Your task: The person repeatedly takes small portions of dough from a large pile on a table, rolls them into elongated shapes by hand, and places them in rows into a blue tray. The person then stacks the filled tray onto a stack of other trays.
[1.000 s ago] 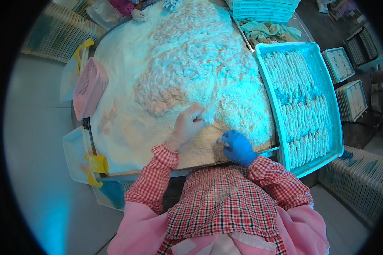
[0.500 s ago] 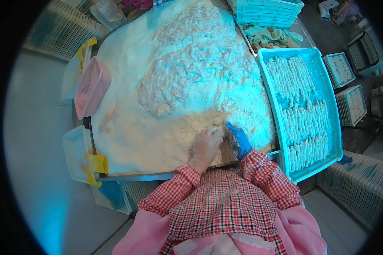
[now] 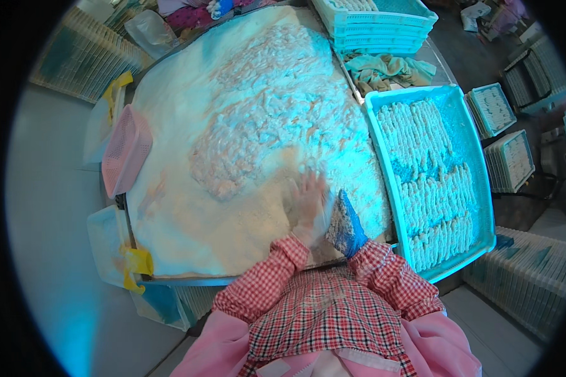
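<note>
My left hand [image 3: 309, 202], bare or in a thin clear glove and dusted white, lies flat with fingers spread on the white crumb-covered table [image 3: 188, 226]. Beside it my right hand [image 3: 344, 226], in a blue glove caked with crumbs, rests edge-down on the same crumbs near the table's front edge. A large heap of pale breaded pieces [image 3: 270, 119] spreads across the table beyond both hands. I cannot see anything held in either hand.
A turquoise tray [image 3: 478, 207] with rows of breaded pieces sits to the right. Stacked turquoise trays [image 3: 383, 25] and a crumpled cloth [image 3: 383, 69] lie at the back right. A pink basket [image 3: 126, 151] hangs off the left edge. More filled trays [image 3: 506, 144] stand on the floor right.
Both hands moved from the table's front centre toward the right and now press side by side into the crumbs; the left hand has spread flat.
</note>
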`<state>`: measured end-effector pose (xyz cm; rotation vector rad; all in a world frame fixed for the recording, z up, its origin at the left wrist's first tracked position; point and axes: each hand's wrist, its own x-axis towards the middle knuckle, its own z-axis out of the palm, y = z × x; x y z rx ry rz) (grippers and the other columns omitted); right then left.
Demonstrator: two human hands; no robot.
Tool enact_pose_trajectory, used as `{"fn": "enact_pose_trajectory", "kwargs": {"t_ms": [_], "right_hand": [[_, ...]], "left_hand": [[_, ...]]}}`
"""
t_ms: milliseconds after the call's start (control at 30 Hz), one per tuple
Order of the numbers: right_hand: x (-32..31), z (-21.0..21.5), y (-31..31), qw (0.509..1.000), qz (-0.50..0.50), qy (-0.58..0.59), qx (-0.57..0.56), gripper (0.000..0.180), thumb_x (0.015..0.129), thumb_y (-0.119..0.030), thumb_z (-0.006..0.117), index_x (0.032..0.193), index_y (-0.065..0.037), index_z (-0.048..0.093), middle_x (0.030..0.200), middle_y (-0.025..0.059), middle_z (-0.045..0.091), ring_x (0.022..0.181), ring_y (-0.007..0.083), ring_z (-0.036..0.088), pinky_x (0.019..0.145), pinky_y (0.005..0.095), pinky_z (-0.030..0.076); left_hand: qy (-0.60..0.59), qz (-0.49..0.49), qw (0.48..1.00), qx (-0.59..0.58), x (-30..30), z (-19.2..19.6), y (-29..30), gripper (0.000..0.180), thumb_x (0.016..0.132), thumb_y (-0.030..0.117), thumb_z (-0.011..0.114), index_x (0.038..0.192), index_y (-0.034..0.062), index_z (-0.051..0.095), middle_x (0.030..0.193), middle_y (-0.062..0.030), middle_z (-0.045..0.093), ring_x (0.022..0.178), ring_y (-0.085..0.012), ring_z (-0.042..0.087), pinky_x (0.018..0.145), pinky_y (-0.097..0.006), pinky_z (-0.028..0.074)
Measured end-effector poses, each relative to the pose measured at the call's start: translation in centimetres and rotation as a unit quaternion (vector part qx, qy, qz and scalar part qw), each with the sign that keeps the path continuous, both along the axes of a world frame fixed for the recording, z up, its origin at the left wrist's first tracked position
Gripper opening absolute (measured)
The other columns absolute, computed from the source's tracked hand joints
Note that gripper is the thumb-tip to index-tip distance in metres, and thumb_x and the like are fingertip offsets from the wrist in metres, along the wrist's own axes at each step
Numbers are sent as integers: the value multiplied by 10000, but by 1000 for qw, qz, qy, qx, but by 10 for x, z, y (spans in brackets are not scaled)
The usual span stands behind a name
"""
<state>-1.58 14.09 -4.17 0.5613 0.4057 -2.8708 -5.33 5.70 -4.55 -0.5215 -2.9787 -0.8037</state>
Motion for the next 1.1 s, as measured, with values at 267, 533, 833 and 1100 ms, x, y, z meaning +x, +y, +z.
{"fn": "enact_pose_trajectory", "kwargs": {"t_ms": [267,533,833,1100], "right_hand": [[-79,79,181,933,174,-92,301,428,927,-352,585,1242,-67,538,776,-50,559,548,65,489,489,254,462],[-151,68,400,793,184,-199,545,508,940,-422,547,1297,-66,483,1024,-2,605,737,86,542,581,272,465],[-202,-33,445,820,126,-72,553,571,970,-427,475,1403,-60,409,1335,111,522,1176,239,519,1021,365,389],[-118,-35,502,710,251,-103,650,553,941,-515,489,1372,-169,480,1129,113,602,988,223,607,879,394,487]], "left_hand": [[116,-24,988,98,-138,38,6,413,818,258,672,1164,53,582,1157,-172,569,1049,-349,547,900,-457,440],[159,-122,976,-89,-220,20,-38,344,719,198,718,1048,130,645,1088,-97,600,1001,-290,558,828,-416,461],[106,-223,935,-254,-234,34,-22,214,765,142,646,962,61,629,1093,-79,582,992,-260,567,782,-372,478],[48,-142,982,-117,-190,40,-47,146,793,126,643,907,45,600,1021,-116,595,937,-302,580,779,-393,490]]}}
